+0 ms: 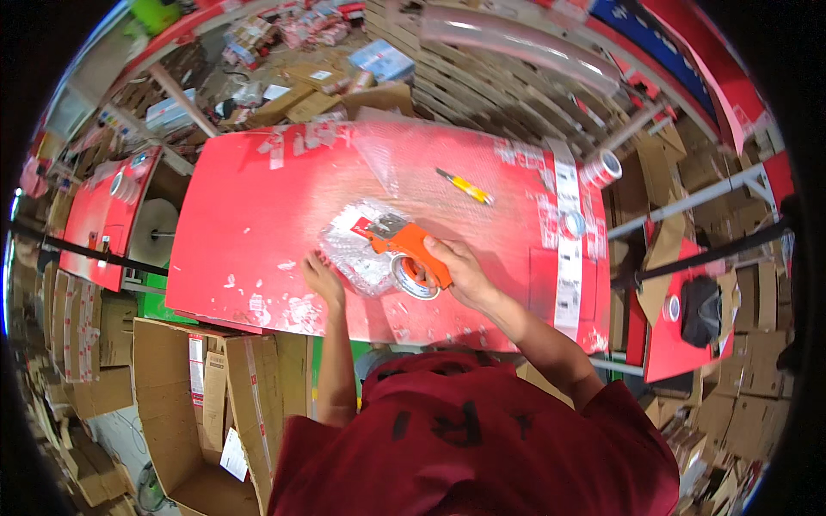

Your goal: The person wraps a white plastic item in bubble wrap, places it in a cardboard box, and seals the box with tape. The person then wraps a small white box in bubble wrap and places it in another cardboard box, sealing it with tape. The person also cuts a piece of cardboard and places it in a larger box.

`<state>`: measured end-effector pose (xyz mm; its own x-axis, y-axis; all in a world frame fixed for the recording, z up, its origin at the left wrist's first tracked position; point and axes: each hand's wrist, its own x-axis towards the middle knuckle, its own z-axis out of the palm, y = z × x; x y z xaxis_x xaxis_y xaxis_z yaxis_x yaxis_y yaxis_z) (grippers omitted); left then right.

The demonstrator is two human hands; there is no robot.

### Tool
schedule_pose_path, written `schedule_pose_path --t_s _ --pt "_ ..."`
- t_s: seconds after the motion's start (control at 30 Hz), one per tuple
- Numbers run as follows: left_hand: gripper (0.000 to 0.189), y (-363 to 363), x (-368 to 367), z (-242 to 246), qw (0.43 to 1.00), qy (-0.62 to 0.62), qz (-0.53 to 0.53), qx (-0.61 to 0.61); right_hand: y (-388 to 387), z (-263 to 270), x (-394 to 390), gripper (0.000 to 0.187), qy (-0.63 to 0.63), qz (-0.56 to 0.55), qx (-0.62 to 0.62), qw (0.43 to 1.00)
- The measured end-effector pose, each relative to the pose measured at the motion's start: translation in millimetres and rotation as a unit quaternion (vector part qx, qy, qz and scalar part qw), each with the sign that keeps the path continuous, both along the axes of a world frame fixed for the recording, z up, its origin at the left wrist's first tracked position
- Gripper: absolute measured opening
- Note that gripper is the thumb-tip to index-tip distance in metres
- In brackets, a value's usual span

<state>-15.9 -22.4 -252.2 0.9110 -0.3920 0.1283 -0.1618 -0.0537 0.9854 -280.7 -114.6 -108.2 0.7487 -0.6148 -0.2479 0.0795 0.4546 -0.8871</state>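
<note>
A bundle in clear bubble wrap [352, 248] lies on the red tabletop [226, 219] in front of me. My right hand [459, 266] grips the handle of an orange tape gun [413, 244], whose metal head is over the bundle's upper right part. A roll of printed tape [413, 284] sits in the tape gun. At the bundle's left edge is my left hand [322, 278], with its fingertips at the wrap; whether they pinch it is unclear. Whatever the wrap encloses is hard to make out.
A yellow utility knife [466, 187] lies farther back. On the right are a strip of white labels [568, 284], a tape roll [573, 224] and a larger roll [601, 169]. An open cardboard box [258, 374] stands below the table's left front. Wooden pallets [464, 97] stand behind.
</note>
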Motion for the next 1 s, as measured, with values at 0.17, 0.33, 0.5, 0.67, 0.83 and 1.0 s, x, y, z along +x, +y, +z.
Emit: schedule_pose_path --t_s 0.17,0.33,0.5,0.67,0.83,1.0 --pt "0.057 38 -73 93 0.898 -0.399 -0.15 0.107 -23 95 53 0.04 0.088 0.047 0.11 0.989" --pt "0.059 20 -62 145 0.864 -0.411 -0.198 0.215 -57 160 92 0.038 0.03 0.13 -0.076 0.988" --pt "0.054 0 -44 139 0.921 -0.359 -0.15 -0.019 -76 153 93 0.04 0.055 0.211 -0.085 0.972" --pt "0.045 -25 1 107 0.973 -0.049 -0.184 -0.134 -1 86 45 0.036 0.02 0.096 -0.157 0.983" --pt "0.029 -80 111 57 0.947 0.176 -0.154 -0.218 64 19 39 0.028 0.158 0.014 0.024 0.987" --pt "0.023 -150 193 4 0.951 0.14 -0.115 -0.252 -42 -29 181 0.046 0.241 -0.007 -0.132 0.961"
